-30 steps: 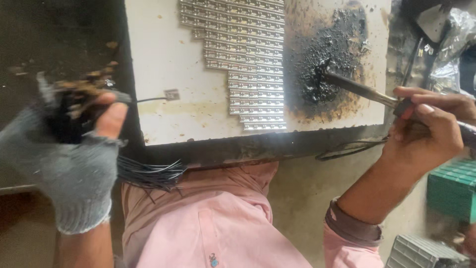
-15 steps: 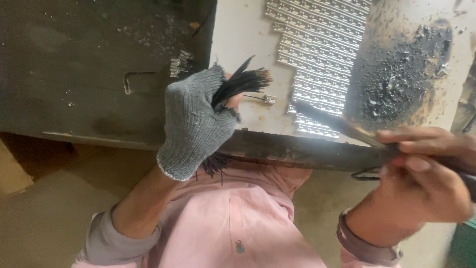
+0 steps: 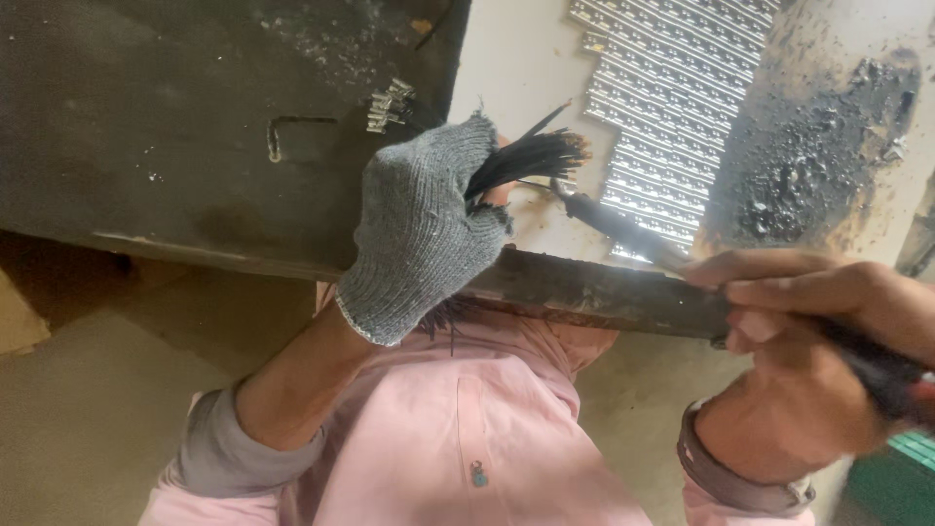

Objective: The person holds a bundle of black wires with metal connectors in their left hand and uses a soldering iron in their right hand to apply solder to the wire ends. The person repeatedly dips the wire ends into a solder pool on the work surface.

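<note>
Dark, scuffed metal is covering the left part of the workbench (image 3: 175,117), while a white board (image 3: 516,68) is lying on its right part, carrying rows of small shiny metal pieces (image 3: 672,88) and a black scorched patch (image 3: 828,146). Near the board's left edge, a bent metal hook (image 3: 292,131) and a small cluster of metal pins (image 3: 390,105) are resting on the dark surface. Over the bench edge, the left hand (image 3: 429,224), wearing a grey knitted glove, is clenching a bundle of thin black wires (image 3: 526,156), whose ends are fanning out above the white board. The bare right hand (image 3: 808,341) is wrapping its fingers around the dark handle of a soldering iron (image 3: 623,229), its tip touching the wire ends or just beside them. Below, the person's pink shirt (image 3: 467,429) is filling the lower view, and a green object (image 3: 896,477) is showing at the bottom right corner.
</note>
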A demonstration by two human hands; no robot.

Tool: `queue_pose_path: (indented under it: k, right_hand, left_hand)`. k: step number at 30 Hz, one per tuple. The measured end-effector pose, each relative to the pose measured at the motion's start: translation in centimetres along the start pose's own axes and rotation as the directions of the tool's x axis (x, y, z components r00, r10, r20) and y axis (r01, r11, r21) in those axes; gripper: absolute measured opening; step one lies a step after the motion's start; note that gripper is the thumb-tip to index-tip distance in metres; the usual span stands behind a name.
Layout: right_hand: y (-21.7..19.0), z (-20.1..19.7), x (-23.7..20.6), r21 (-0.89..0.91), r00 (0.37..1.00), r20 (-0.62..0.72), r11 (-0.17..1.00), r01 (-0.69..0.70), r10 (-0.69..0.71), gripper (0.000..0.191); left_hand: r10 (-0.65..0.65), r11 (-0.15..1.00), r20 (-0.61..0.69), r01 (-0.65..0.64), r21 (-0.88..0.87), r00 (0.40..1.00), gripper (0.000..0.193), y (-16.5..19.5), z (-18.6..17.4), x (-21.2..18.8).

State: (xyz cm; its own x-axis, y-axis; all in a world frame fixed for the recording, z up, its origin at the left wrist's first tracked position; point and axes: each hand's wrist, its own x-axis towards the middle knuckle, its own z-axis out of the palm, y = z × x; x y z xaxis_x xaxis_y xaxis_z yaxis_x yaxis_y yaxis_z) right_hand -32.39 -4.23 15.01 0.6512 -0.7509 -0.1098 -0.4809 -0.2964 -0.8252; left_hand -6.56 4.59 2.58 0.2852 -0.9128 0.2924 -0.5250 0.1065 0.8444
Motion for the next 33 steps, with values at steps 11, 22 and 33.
queue_pose_path:
  k: [11,22,33]
  right_hand:
    - [13.0,-2.7,-7.7,0.114,0.656,-0.728,0.909,0.4,-0.197,0.007]
    - [15.7,-8.8,-12.2,0.401,0.506,-0.841,0.85,0.342,0.193,0.016]
    - [15.1,-8.4,-10.1,0.35,0.577,-0.802,0.905,0.242,0.156,0.013]
  left_hand:
    - [0.006,1.0,0.002,-0.006,0.01,1.0,0.02,1.2,-0.8,0.5]
    - [0.261,0.587,-0.045,-0.122,0.8,0.964,0.018,-5.0,-3.3,-3.0]
    - [0.025,0.949,0.179,0.034,-0.315,0.984,0.019,-2.8,-4.7,1.1]
